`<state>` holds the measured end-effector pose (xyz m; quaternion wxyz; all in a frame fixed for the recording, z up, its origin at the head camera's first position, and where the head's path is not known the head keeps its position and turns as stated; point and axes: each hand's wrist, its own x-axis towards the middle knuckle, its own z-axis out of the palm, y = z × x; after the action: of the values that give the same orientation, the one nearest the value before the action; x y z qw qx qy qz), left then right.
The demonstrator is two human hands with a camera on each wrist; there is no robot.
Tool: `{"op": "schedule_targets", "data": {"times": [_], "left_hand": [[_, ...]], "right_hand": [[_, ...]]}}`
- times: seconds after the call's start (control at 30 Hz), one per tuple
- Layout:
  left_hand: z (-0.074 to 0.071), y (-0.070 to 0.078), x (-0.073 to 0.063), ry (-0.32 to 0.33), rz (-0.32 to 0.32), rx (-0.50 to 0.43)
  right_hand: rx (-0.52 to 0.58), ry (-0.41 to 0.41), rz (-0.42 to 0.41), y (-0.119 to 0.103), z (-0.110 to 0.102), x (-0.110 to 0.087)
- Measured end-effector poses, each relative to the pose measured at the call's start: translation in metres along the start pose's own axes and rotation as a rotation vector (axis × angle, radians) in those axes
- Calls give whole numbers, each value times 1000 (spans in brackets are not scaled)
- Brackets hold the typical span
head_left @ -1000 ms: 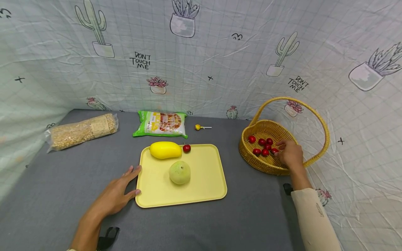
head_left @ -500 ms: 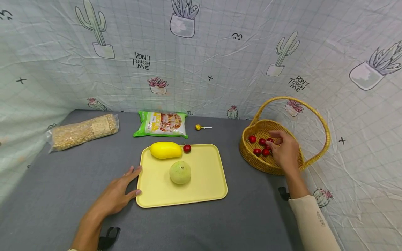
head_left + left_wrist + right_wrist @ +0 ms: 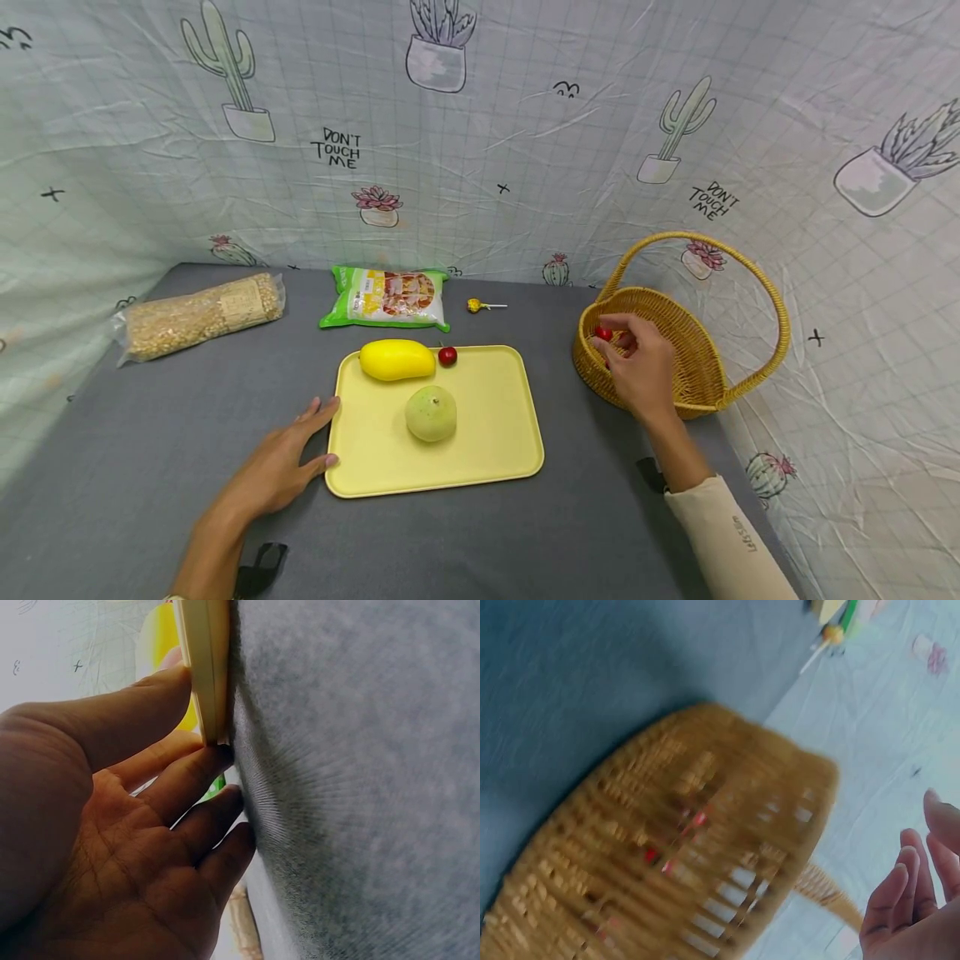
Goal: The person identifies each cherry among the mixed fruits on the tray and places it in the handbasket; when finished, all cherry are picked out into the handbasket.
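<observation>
My left hand (image 3: 279, 467) touches the left edge of a yellow tray (image 3: 487, 450) with thumb and fingers apart; in the left wrist view the fingertips meet the tray's edge and the tabletop. On the tray are a yellow mango (image 3: 397, 360), a round pale green fruit (image 3: 431, 413) and a cherry (image 3: 447, 357) at the far edge. My right hand (image 3: 643, 362) hovers over the left part of a wicker basket (image 3: 690, 342). Its fingers are bent, and the right wrist view shows nothing between them. One cherry (image 3: 603, 333) appears between thumb and fingertip in the head view; other cherries are hidden behind the hand.
Along the back of the grey table (image 3: 450, 542) lie a clear bag of dried corn kernels (image 3: 201, 315), a green and white food packet (image 3: 386, 296) and a yellow-wrapped lollipop (image 3: 475, 306). A tall handle (image 3: 780, 321) arches over the basket. A patterned cloth wall rises behind.
My right hand has moved left across the basket, from its right side to its left, now covering most of the cherries. The left hand and the tray have stayed put.
</observation>
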<state>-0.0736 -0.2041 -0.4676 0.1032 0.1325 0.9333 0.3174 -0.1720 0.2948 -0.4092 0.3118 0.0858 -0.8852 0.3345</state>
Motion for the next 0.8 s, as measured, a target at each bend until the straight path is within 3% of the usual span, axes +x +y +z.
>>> {"op": "schedule_targets", "data": {"times": [0.43, 0.8], "left_hand": [[0, 1, -1, 6, 5, -1], [0, 1, -1, -4, -5, -4]], "right_hand": [[80, -106, -83, -36, 26, -4], [129, -200, -153, -55, 57, -8]]}}
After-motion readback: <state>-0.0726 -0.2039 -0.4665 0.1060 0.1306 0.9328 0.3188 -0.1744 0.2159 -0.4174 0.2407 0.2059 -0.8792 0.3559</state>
